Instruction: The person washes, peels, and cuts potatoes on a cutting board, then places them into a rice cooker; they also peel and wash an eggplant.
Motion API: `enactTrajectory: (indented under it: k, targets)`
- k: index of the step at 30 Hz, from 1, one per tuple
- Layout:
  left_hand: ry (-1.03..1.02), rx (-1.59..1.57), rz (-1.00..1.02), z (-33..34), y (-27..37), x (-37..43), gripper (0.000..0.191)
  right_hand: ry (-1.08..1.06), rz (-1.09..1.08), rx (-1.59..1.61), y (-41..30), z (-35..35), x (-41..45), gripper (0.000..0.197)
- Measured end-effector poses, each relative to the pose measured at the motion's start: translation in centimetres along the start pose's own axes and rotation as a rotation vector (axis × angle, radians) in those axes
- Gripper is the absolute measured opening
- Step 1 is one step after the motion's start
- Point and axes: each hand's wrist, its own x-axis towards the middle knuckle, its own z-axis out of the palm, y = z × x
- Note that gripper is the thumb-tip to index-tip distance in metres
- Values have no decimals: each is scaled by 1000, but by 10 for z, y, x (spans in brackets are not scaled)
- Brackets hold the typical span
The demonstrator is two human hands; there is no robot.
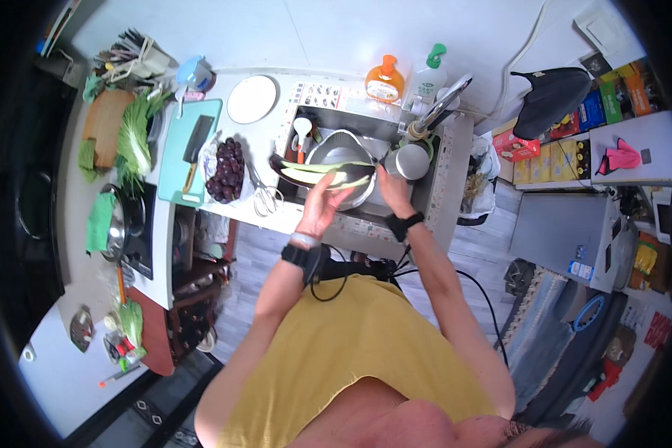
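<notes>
A long dark eggplant [325, 173], with pale green strips where its skin is peeled off, lies across my left hand [323, 206], whose fingers hold it from below. My right hand [395, 190] is at the eggplant's right end, its fingers closed around something small and dark that I cannot make out. Beneath the eggplant, a metal bowl or basket [341, 147] sits in the stainless steel sink [378, 130]. A white-headed utensil [302, 127] stands at the sink's left, and a round metal container [411, 162] is by my right hand.
Left of the sink are kitchen scissors [267, 196], dark grapes [227, 171], a white plate [252, 99] and a cleaver [197, 140] on a green cutting board [171, 168]. The faucet [439, 106], an orange soap bottle [385, 81] and a clear pump bottle [427, 78] stand behind the sink.
</notes>
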Motion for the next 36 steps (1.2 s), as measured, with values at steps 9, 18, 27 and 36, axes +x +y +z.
enactTrajectory:
  k: [9, 18, 27, 36]
  targets:
    - [4, 180, -40, -13, 9, 6, 30, -282, 367, 351, -44, -36, 7, 25]
    - [-359, 651, -51, 12, 6, 3, 41, -289, 156, -234, -55, -67, 6, 27]
    - [-363, 843, -24, 17, -16, 13, 36, -336, 39, -240, -51, -63, -5, 31]
    - [-235, 590, -83, 8, -18, 29, 34, -186, 131, 81, -23, -95, -24, 20]
